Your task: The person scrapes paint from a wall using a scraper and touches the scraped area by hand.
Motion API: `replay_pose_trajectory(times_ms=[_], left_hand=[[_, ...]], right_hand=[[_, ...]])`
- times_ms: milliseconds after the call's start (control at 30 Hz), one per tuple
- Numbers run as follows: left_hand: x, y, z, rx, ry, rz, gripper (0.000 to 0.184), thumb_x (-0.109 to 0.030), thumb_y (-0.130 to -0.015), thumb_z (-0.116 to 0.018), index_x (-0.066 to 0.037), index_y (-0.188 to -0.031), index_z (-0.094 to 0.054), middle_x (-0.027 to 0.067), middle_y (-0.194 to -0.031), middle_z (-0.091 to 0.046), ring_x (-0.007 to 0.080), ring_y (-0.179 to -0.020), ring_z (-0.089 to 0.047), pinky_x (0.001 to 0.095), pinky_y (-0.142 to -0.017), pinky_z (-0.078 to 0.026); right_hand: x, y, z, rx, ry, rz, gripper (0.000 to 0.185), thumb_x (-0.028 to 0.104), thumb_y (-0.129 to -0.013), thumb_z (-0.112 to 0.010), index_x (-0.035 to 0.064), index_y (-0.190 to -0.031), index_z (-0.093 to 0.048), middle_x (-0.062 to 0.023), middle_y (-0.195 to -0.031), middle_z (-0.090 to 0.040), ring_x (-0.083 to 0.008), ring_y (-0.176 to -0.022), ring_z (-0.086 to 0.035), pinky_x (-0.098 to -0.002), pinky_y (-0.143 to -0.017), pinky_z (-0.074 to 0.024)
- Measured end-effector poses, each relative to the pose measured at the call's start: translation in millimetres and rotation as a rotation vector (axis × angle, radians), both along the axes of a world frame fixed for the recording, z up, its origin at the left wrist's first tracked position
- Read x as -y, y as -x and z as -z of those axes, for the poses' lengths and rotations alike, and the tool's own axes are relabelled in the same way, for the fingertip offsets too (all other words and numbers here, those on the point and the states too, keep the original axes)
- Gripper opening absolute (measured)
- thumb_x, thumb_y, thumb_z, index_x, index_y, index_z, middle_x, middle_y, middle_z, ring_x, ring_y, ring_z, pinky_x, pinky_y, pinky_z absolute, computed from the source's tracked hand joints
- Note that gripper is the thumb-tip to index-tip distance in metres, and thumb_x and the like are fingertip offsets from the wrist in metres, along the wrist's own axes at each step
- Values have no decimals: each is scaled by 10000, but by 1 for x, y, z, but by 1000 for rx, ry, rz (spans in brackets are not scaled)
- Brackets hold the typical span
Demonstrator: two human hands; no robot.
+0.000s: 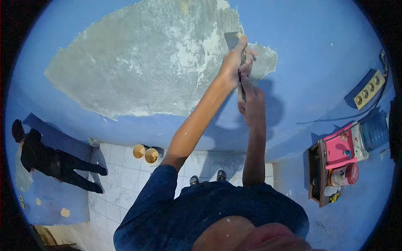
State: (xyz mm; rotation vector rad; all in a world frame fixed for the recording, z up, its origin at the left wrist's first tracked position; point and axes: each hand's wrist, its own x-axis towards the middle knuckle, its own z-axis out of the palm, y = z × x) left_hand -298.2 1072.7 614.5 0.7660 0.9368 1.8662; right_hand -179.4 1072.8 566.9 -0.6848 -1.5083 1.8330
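A scraper [231,41] with a wide, dark blade lies against the wall at the right part of a bare grey patch [138,58]. My left hand [233,65] is closed around the scraper near its blade, thumb stretched along it towards the edge. Lower down, my right hand [253,102] grips the handle, with its fingers close under my left hand. White scraped areas and ragged blue paint edges surround the blade. Part of the handle is hidden by my fingers.
Two buckets [151,156] stand on the tiled floor [130,171] below the wall. At left, another person [46,157] in dark clothes faces a wall. On the right are a power strip [369,89] and a pink water dispenser [340,146] on a wooden cabinet [317,173].
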Motion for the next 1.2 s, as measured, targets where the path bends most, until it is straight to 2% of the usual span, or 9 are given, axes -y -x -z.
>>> replay_pose_trajectory(times_ms=[100,267,367,533,667,767,967,1067,1200], left_hand=[[4,9,-23,-12,-148,42,469,-446,-950,-478,10,-979,-585,-38,-603,-477,55,-441,-348,198,-379,-259],[55,-13,29,-38,-93,-147,508,-437,-941,-490,21,-1146,-567,96,-992,-648,195,-866,-634,297,-802,-494],[114,-17,134,-85,254,-259,507,-446,-942,-485,-1,-1146,-617,70,-996,-671,156,-880,-641,291,-830,-487],[254,21,477,-409,874,-357,326,-328,-892,-521,-57,-796,-676,41,-707,-649,132,-600,-593,276,-497,-430],[398,11,601,151,1105,-325,246,-316,-836,-646,-86,-786,-715,25,-708,-669,127,-570,-605,268,-471,-443],[484,-15,609,258,787,-493,225,-278,-845,-638,-64,-833,-705,32,-771,-689,127,-600,-633,278,-518,-511],[567,-19,633,-252,1472,-267,383,-521,-844,-564,-168,-884,-708,-7,-732,-668,130,-563,-611,283,-601,-526],[578,-9,663,-374,1305,-396,367,-461,-835,-579,-126,-926,-701,48,-804,-694,184,-644,-653,308,-617,-531],[572,-33,650,139,1198,-546,414,-407,-831,-554,-25,-925,-686,132,-829,-694,223,-697,-663,357,-633,-518]], right_hand=[[0,20,-9,-180,-103,22,422,416,-927,-553,56,-706,-544,37,-475,-378,-43,-347,-296,-231,-331,-200],[10,6,4,-230,-172,129,348,366,-930,-569,61,-766,-530,18,-516,-432,-49,-360,-333,-222,-329,-242],[10,3,28,-348,-363,262,242,287,-951,-547,69,-848,-518,17,-551,-447,-48,-394,-373,-217,-344,-280],[-4,27,78,-300,-575,406,174,230,-972,-507,62,-926,-509,5,-600,-477,-65,-464,-442,-227,-410,-357],[-17,45,116,-61,-812,544,239,253,-970,-499,25,-898,-486,-45,-627,-491,-147,-546,-496,-304,-499,-413],[-9,51,128,1,-845,580,254,246,-961,-509,-6,-925,-517,-75,-648,-528,-183,-572,-533,-321,-534,-427],[13,52,152,102,-761,638,296,276,-960,-493,-15,-911,-508,-119,-671,-549,-241,-607,-558,-361,-566,-439],[30,51,176,83,-726,642,301,276,-959,-483,-19,-900,-493,-126,-614,-530,-276,-554,-541,-388,-527,-421],[19,34,300,454,-683,387,402,342,-955,-479,-56,-961,-531,-124,-681,-577,-224,-625,-575,-374,-572,-457]])
